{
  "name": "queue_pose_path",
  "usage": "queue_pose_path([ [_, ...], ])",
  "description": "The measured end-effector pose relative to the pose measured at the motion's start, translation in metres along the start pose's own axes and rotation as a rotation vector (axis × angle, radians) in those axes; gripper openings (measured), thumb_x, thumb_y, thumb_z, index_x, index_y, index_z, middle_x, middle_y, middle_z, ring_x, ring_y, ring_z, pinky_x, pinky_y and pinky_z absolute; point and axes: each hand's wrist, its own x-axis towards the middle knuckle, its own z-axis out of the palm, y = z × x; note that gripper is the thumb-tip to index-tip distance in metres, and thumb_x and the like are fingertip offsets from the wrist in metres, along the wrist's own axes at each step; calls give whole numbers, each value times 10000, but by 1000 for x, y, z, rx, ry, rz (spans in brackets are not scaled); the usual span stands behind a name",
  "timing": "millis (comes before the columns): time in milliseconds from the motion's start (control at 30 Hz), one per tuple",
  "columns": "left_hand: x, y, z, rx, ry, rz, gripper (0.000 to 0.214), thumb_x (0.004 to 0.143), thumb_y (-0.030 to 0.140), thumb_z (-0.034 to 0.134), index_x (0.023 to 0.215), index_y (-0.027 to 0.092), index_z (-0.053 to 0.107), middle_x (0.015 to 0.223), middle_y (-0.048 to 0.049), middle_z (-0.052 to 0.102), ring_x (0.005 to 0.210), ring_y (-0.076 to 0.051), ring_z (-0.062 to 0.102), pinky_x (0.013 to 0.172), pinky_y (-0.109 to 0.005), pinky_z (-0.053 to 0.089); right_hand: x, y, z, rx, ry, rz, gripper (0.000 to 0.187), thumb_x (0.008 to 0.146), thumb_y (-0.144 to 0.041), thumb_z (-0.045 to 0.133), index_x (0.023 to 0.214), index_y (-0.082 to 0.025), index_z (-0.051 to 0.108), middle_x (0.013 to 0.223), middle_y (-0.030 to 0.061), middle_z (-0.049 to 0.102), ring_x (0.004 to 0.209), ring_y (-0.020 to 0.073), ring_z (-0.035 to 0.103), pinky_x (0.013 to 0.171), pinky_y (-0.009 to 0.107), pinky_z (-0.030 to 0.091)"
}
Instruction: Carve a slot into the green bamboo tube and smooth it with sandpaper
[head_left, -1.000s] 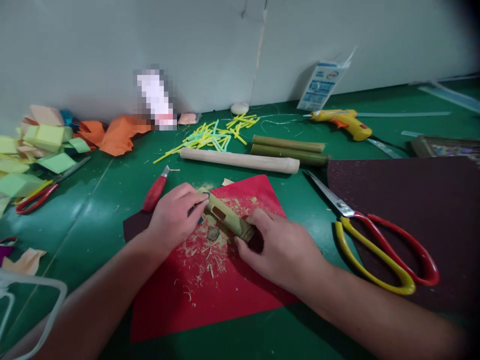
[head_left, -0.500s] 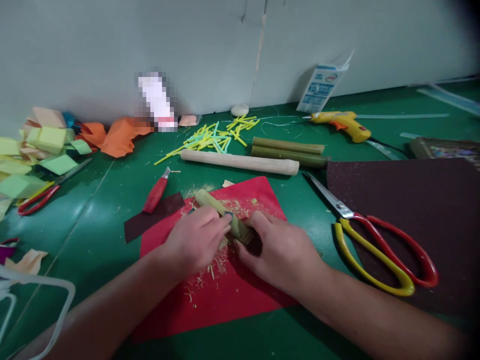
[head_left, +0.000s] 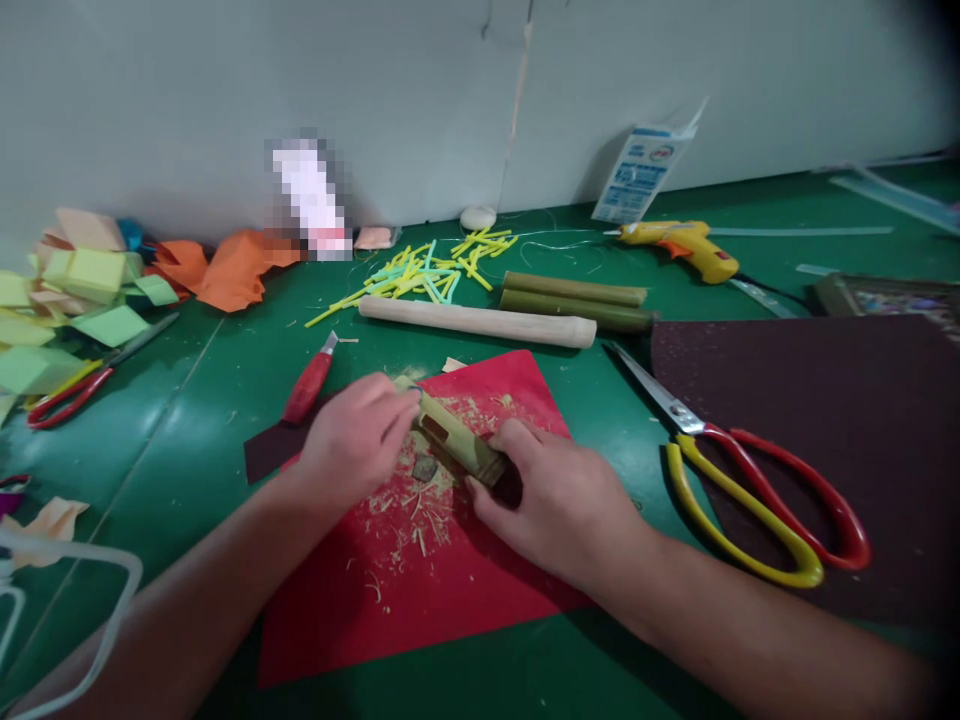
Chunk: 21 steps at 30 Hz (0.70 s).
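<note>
A green bamboo tube (head_left: pixel 469 448) with a small rectangular hole in its side lies slanted over a red sheet (head_left: pixel 420 625). My right hand (head_left: pixel 559 490) is closed around its near end. At the far end my left hand (head_left: pixel 364 430) is pinched against the tube; a small dark bit shows at its fingertips, too little to name. A small grey-brown piece (head_left: pixel 424 468) rests on the sheet beside the tube, among pale shavings (head_left: pixel 420 520). Left of my left hand, a red-handled craft knife (head_left: pixel 307 390) lies partly on a dark brown strip (head_left: pixel 266 452).
Behind lie a peeled pale stick (head_left: pixel 480 322), two green bamboo pieces (head_left: pixel 574 300), yellow and teal sticks (head_left: pixel 412 272) and a yellow glue gun (head_left: pixel 682 245). Large scissors (head_left: pixel 742 470) rest on a dark brown sheet (head_left: pixel 817 400) at right. Folded papers (head_left: pixel 82 290) and other scissors (head_left: pixel 75 395) are at left.
My left hand has slid away from me along the tube to its far end, uncovering the rectangular hole and the small grey-brown piece. My right hand keeps its hold.
</note>
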Motion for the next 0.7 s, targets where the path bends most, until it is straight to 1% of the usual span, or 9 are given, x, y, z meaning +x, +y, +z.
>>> queue_pose_path([
  [100,0,0,1,-38,-83,103,273,939,225,401,1006,119,643,770,-63,595,717,-155,548,655,-278,465,-1,0,-1,11,-3,-21,178,760,-373,536,782,-208,474,643,-10,567,553,137,513,476,256,203],
  [133,0,-2,1,-47,-87,102,274,940,227,402,1009,117,643,774,-63,594,723,-155,551,662,-277,466,-1,-1,-1,11,-1,-18,173,761,-369,533,780,-207,473,652,-8,572,558,138,517,479,257,208],
  [233,1,-7,0,11,20,-22,251,931,228,428,971,123,652,796,-62,591,748,-156,553,695,-286,468,-1,-1,-1,4,1,4,177,758,-374,534,768,-210,469,627,-13,559,560,143,519,482,256,212],
  [267,1,-7,0,22,35,-35,249,930,229,429,965,126,653,793,-61,590,744,-156,551,692,-288,468,-1,-1,-1,6,-2,7,179,754,-376,537,767,-211,469,620,-16,556,557,142,517,480,255,210],
  [400,-1,-3,1,-49,-73,78,283,942,243,395,1003,134,648,773,-61,593,738,-158,557,674,-288,476,-1,-1,0,20,-17,1,183,743,-374,545,763,-211,465,627,-15,564,545,134,510,472,249,204],
  [433,-1,-3,1,-58,-73,65,281,943,246,396,1004,138,648,781,-60,596,746,-156,560,683,-286,479,-1,-1,0,18,-15,6,185,743,-377,544,760,-212,463,616,-18,559,539,133,507,471,248,203],
  [533,-1,-5,1,-16,30,-46,252,934,241,426,975,138,653,798,-59,596,753,-151,561,702,-286,481,-2,-1,-1,8,-9,23,187,744,-384,541,755,-214,463,569,-29,529,521,135,497,466,246,202],
  [567,-1,-6,2,0,40,-51,251,933,236,426,973,133,652,796,-61,594,746,-151,558,696,-287,480,-1,-1,-1,8,-10,22,186,744,-384,540,756,-215,464,569,-29,530,519,135,497,465,245,203],
  [700,-3,-6,3,-21,-47,83,283,944,239,392,1029,131,640,777,-62,599,733,-153,564,672,-281,483,-1,0,-1,22,-18,22,186,735,-381,545,753,-213,466,598,-20,555,524,135,506,464,246,211],
])
